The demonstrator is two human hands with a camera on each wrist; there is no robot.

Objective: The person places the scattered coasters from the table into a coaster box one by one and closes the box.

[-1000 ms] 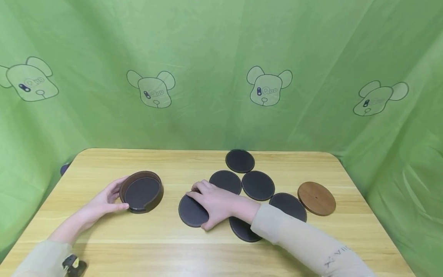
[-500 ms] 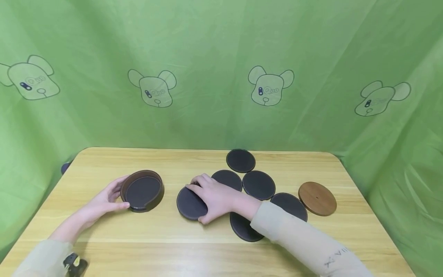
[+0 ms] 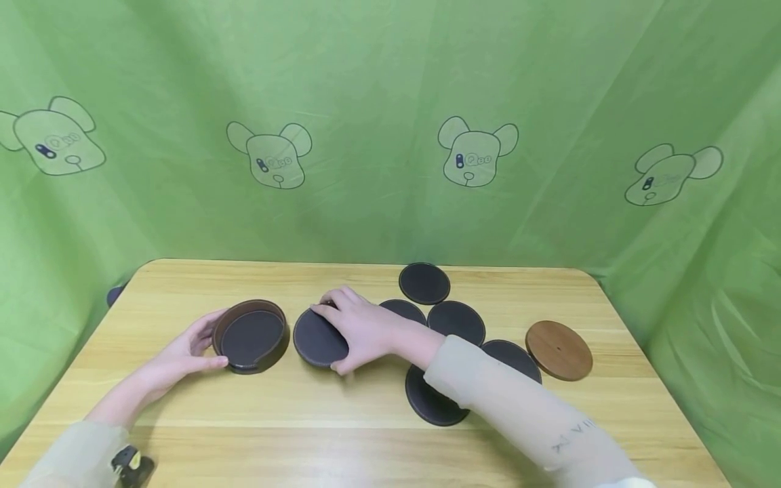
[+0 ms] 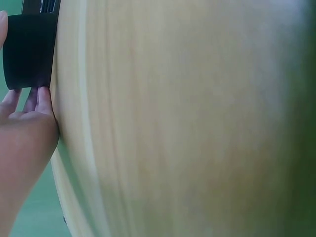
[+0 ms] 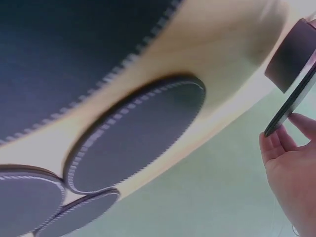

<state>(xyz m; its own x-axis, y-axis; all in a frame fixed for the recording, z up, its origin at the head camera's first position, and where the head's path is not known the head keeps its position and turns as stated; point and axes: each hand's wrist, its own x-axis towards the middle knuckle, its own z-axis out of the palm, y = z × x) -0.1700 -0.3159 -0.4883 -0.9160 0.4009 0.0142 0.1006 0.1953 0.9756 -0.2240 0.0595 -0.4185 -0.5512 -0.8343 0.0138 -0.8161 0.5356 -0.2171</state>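
Note:
With thumb and fingers spread round its left side, my left hand (image 3: 192, 349) grips a round brown-and-black coaster holder (image 3: 281, 346) on the table. A dark coaster (image 3: 250, 337) lies inside it. My right hand (image 3: 366, 329) pinches another dark round coaster (image 3: 318, 339) by its edges, just right of the holder and apart from it. In the right wrist view this held coaster (image 5: 291, 101) appears edge-on, raised off the table, with the holder (image 5: 294, 54) beyond. The left wrist view has the holder's dark outer wall (image 4: 29, 52) between thumb and fingertips.
Several dark stitched coasters lie flat right of centre, among them a back one (image 3: 424, 283), a middle one (image 3: 456, 325) and a front one (image 3: 434, 400) partly under the right forearm. A brown wooden disc (image 3: 558, 350) lies farther right. Green cloth (image 3: 378, 224) hangs behind the table.
My right hand has lifted the coaster from the table and carried it left towards the holder. The left hand and the holder have stayed in place.

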